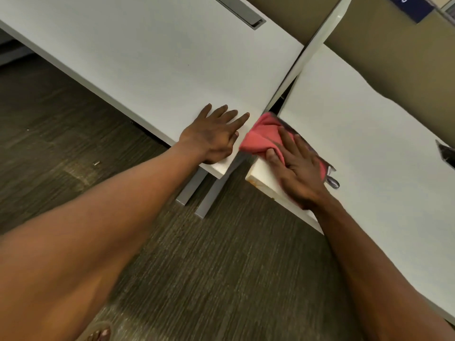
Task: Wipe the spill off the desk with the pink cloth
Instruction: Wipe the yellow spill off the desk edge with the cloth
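The pink cloth [262, 135] lies bunched on the near left corner of the right white desk [369, 134] and hangs partly over the gap between the two desks. My right hand [295, 166] presses flat on the cloth with straight fingers. My left hand [214, 136] rests flat, fingers spread, on the near right corner of the left white desk [147, 65]. A brownish stain [256, 182] shows along the right desk's front edge near the corner. No spill is plainly visible on the desk tops.
A narrow dark gap [278, 99] and a white divider panel [317, 38] separate the desks. A grey cable hatch [242, 11] sits at the back of the left desk. Grey desk legs [197, 190] stand below on dark striped carpet [73, 119]. A dark object [446, 153] lies at the right edge.
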`<state>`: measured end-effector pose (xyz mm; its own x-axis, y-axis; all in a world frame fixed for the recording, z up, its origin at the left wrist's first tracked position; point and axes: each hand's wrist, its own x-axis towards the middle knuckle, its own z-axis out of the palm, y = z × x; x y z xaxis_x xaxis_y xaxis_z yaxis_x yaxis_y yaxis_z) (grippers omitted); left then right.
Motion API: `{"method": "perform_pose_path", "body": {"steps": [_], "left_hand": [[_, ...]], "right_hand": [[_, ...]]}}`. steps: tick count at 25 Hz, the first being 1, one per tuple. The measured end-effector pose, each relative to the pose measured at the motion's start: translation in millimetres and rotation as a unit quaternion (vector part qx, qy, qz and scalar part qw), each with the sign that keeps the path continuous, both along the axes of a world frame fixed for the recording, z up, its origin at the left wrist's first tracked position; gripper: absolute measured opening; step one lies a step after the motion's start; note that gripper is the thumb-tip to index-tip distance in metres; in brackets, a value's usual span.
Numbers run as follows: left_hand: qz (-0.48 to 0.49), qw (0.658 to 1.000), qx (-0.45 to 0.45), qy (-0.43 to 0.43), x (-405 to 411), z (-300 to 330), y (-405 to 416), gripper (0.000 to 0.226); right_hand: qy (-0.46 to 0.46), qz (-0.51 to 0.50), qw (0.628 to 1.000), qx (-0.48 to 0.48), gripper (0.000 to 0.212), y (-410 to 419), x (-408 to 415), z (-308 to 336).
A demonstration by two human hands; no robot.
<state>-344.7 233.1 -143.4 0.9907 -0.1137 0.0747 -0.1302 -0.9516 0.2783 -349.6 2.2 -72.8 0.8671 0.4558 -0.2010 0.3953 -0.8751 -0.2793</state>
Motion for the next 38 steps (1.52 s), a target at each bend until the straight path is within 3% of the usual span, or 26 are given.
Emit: {"method": "perform_pose_path", "body": {"steps": [3, 5, 10, 16, 21, 26, 31, 38], "left_hand": [[0.002, 1.000, -0.006, -0.008, 0.6, -2.7, -0.3, 0.058], [0.006, 1.000, -0.008, -0.013, 1.7, -6.5, 0.3, 0.058], [0.002, 1.000, -0.007, -0.011, 2.2, -4.3, 0.2, 0.058], [0.003, 1.000, -0.011, -0.009, 0.2, -4.2, 0.7, 0.057], [0.009, 1.000, -0.013, -0.018, 0.2, -4.8, 0.3, 0.057], [0.007, 0.999, -0.021, -0.025, -1.3, -3.8, 0.1, 0.057], [0.007, 1.000, -0.018, -0.021, 0.2, -7.1, 1.1, 0.057], [0.000, 1.000, -0.015, -0.024, 1.2, -7.9, 2.6, 0.058]], "right_hand": [[0.010, 0.105, 0.994, 0.024, 0.053, -10.3, -12.4, 3.9], [-0.037, 0.146, 0.989, 0.006, 0.044, -14.3, -9.5, 1.6], [-0.021, 0.025, 0.999, -0.001, 0.059, 8.9, 1.3, 1.9], [-0.036, 0.093, 0.995, 0.007, 0.051, -23.7, -23.8, -5.2], [-0.049, -0.012, 0.998, -0.037, 0.054, 7.8, -5.0, -3.1], [-0.060, 0.076, 0.995, -0.034, 0.057, -13.0, -34.5, -7.5], [-0.056, 0.011, 0.997, -0.045, 0.056, 8.0, -10.1, -2.2], [-0.088, 0.200, 0.976, -0.019, 0.048, -17.1, -9.5, -5.3]]}}
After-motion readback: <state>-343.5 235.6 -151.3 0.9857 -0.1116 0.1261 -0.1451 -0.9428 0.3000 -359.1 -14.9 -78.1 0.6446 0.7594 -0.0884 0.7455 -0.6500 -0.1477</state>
